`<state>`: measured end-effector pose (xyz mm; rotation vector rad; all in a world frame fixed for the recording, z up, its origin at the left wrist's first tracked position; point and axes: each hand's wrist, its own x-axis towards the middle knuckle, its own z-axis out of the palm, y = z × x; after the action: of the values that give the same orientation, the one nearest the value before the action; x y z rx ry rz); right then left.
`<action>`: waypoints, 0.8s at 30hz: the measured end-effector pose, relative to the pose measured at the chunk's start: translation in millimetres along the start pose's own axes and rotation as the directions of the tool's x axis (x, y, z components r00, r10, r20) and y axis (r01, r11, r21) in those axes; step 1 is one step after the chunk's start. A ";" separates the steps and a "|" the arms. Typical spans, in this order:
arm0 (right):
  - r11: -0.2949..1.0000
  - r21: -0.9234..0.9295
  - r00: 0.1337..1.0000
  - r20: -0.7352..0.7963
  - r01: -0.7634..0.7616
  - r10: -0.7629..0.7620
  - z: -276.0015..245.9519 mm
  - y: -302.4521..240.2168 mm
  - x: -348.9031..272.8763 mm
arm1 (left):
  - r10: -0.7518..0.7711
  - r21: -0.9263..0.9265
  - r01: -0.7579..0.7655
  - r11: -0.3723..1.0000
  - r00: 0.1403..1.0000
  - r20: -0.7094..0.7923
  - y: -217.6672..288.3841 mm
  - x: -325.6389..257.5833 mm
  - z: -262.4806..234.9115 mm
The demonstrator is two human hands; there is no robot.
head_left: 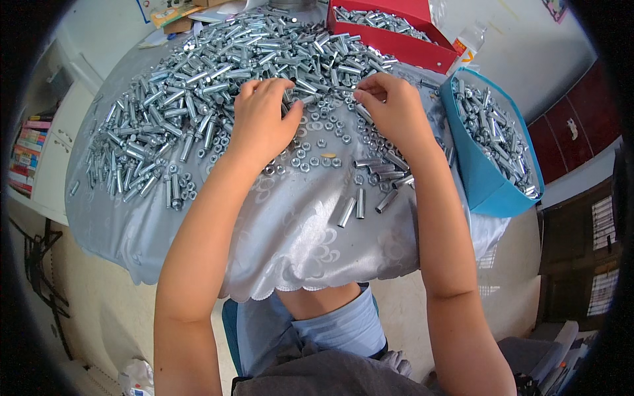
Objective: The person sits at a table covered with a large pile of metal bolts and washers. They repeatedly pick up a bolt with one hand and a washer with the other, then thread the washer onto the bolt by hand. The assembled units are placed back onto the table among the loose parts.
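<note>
- To the left of the left grip, the big heap of metal sleeves (198, 86) slopes down toward the edge of the surface (310, 251); I judge that a careless sweep of the forearm there could send loose sleeves rolling off the silvery cloth onto the floor.
- At the left hand (264, 122), the fingers curl down into the heap's lower edge; the grip looks closed over small parts, but what it pinches is hidden under the knuckles, so I cannot tell.
- Between the two grips lies a scatter of loose nuts (317, 142), flat on the cloth; they are small and could easily be nudged away or buried under sleeves sliding off the pile.
- At the right hand (393, 105), fingertips press together on what seems a single sleeve at the heap's edge; a slip would likely drop it back among the others.
- Just below the right grip, a small group of sleeves (380, 175) lies apart, near the wrist, where it might get knocked.
- Right of that grip, the blue bin (485, 178) overhangs the edge, tilted; a bump could tip it.
</note>
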<state>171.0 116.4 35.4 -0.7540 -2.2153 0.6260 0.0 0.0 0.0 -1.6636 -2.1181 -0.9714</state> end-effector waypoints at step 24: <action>0.992 0.083 0.994 0.045 0.091 -0.095 37.8 6.1 0.9 | 0.025 0.000 -0.025 1.000 0.996 -0.084 1.6 -2.4 3.1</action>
<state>144.4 113.5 8.0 -0.5964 -2.2411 0.6897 2.8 0.4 -3.2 -1.6170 -2.0381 -1.0164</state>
